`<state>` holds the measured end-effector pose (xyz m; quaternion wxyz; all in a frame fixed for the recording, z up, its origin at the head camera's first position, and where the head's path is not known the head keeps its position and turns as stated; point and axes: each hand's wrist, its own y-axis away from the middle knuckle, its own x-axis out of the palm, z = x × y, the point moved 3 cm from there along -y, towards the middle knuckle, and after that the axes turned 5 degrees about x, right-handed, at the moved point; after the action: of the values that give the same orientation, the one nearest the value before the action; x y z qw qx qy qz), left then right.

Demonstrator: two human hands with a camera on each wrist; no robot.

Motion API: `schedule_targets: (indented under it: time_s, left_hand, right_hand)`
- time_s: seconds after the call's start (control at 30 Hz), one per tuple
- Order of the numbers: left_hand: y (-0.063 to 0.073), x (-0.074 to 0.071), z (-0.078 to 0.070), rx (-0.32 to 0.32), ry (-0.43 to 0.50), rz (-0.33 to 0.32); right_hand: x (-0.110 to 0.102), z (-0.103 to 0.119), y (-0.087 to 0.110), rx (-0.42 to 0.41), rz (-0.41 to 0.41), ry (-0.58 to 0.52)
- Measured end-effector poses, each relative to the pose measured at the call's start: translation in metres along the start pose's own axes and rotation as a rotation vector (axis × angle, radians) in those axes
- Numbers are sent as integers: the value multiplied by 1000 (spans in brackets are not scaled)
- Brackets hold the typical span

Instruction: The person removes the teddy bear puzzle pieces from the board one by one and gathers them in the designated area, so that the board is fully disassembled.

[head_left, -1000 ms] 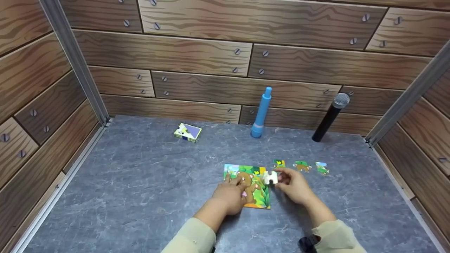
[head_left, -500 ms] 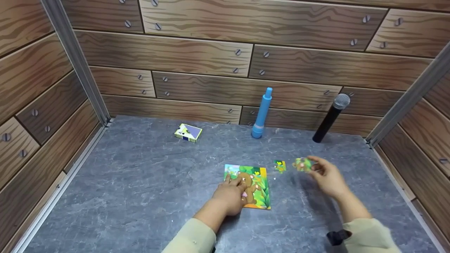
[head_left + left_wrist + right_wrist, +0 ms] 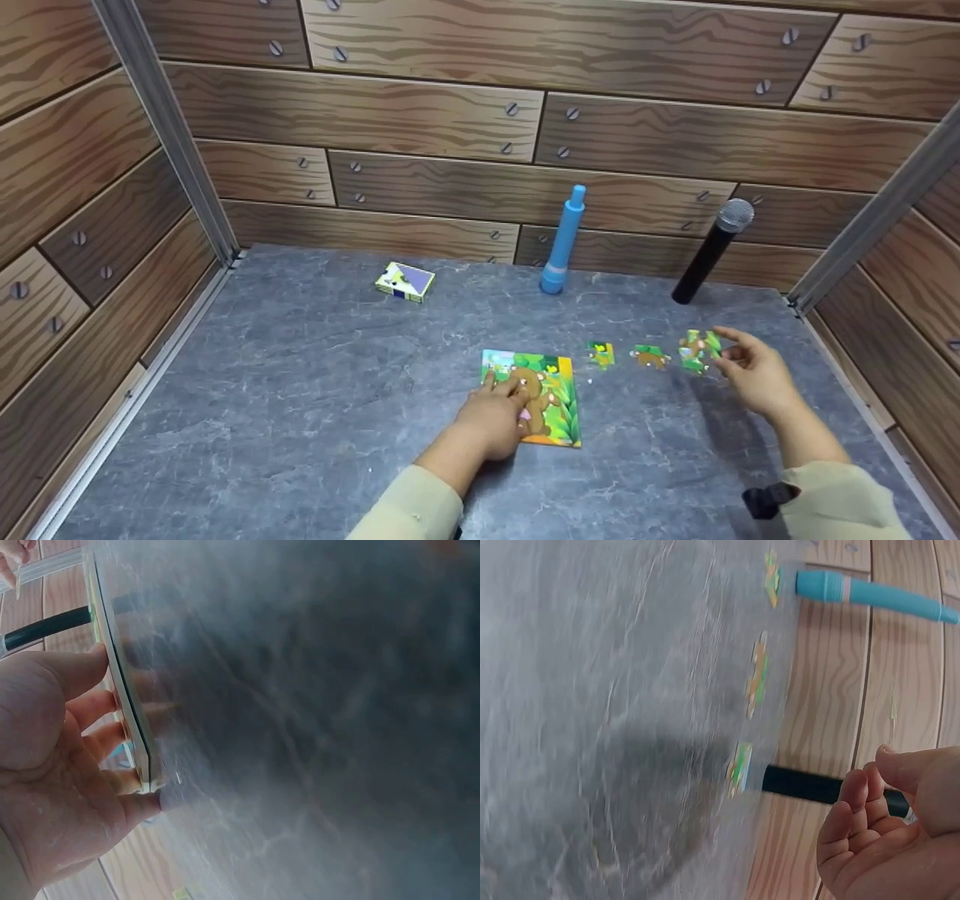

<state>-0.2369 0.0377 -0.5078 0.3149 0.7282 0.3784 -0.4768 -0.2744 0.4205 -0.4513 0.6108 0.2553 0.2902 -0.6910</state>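
My right hand pinches a jigsaw piece between thumb and fingertips, raised over the right side of the table. In the right wrist view the held piece appears edge-on. Below it lies another puzzle piece, partly covered in the head view. Two more loose pieces, one mostly green and yellow and one with brown on it, lie in a row to its left. My left hand rests flat on a square bear puzzle, covering its left part. The left fingertips touch the puzzle.
Behind the pieces stand a blue tube-shaped object and a black microphone. A small patterned box lies at the back left. Wood-patterned walls enclose the grey marbled table at the back and sides.
My right hand has carried the pinched piece from beside the puzzle rightward, along the row of loose pieces, turning its picture side into view. My left hand has stayed on the puzzle.
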Motion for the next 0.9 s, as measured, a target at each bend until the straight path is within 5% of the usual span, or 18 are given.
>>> schedule_targets:
  time_s: [0.9]
  left_hand:
    - [1,-3,-1,3,7,-11]
  right_hand:
    - [-22,-66,-18,191,-27,66]
